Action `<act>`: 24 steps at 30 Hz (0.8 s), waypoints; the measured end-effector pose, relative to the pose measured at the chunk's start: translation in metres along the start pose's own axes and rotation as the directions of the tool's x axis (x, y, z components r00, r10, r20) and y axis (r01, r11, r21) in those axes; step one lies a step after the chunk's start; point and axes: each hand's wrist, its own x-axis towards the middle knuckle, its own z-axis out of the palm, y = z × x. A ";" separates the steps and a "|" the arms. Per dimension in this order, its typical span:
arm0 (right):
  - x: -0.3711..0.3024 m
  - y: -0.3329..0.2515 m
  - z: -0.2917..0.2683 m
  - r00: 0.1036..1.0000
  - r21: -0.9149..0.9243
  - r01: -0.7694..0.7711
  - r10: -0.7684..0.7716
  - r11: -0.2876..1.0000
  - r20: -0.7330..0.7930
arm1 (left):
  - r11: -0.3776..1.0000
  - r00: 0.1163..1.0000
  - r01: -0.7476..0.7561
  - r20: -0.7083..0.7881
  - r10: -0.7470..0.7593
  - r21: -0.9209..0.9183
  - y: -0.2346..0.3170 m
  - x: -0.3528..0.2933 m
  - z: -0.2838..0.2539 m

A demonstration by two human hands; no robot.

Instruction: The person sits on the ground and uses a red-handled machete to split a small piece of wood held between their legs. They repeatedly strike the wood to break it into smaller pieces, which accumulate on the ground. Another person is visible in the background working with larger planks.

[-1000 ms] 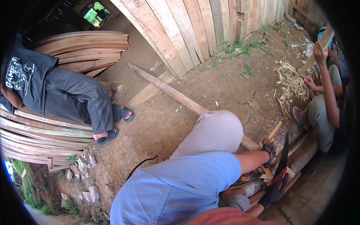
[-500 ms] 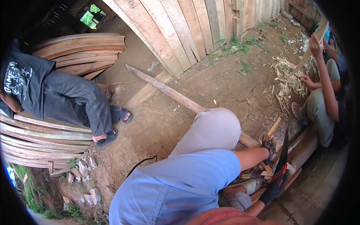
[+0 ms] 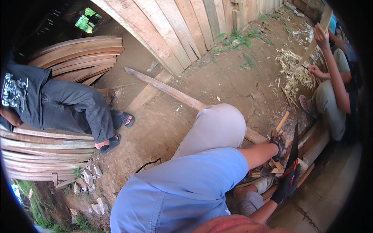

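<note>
My left hand [image 3: 278, 148], in a dark glove, is closed round a narrow wooden stick [image 3: 282, 121] low over the scrap pieces. The stick's pale end points up and away from the fingers. In a black glove, my right hand [image 3: 286, 185] grips a hand saw by its red and black handle [image 3: 290, 171]. Its dark, tapering blade [image 3: 294, 145] points away from me, just right of the stick. Whether the blade touches the wood I cannot tell. Wood offcuts [image 3: 276, 167] lie between my hands, above my sandalled foot [image 3: 256, 185].
A long pole [image 3: 167, 88] runs past my knee across a plank. At right, a seated person [image 3: 334, 83] holds a wooden strip beside shavings [image 3: 297, 72]. Another person [image 3: 74, 103] rests on stacked boards [image 3: 46, 155] at left. A plank wall [image 3: 171, 31] stands ahead.
The whole view has shifted slightly, with most things now higher in the picture. Both hands keep their holds on the stick and the saw.
</note>
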 end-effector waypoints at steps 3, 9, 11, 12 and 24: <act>-0.002 -0.012 0.008 0.990 0.074 0.128 -0.132 0.989 0.051 | 1.000 1.000 -0.009 -0.017 0.009 -0.015 -0.009 0.004 0.005; 0.003 -0.040 -0.012 0.936 0.315 -0.297 0.211 0.901 0.280 | 1.000 0.998 -0.012 -0.069 0.013 0.010 0.001 0.002 -0.003; 0.003 -0.045 -0.019 0.933 0.396 -0.289 0.164 0.872 0.320 | 0.999 0.999 -0.029 -0.034 0.029 0.015 0.001 0.001 -0.007; 0.004 -0.047 -0.020 0.927 0.441 -0.282 0.124 0.852 0.354 | 0.999 0.999 -0.030 0.015 0.029 0.016 0.001 0.000 -0.011; -0.001 -0.043 -0.019 0.893 0.619 -0.361 0.068 0.697 0.444 | 0.998 0.996 -0.033 0.081 0.029 0.047 -0.002 -0.010 -0.015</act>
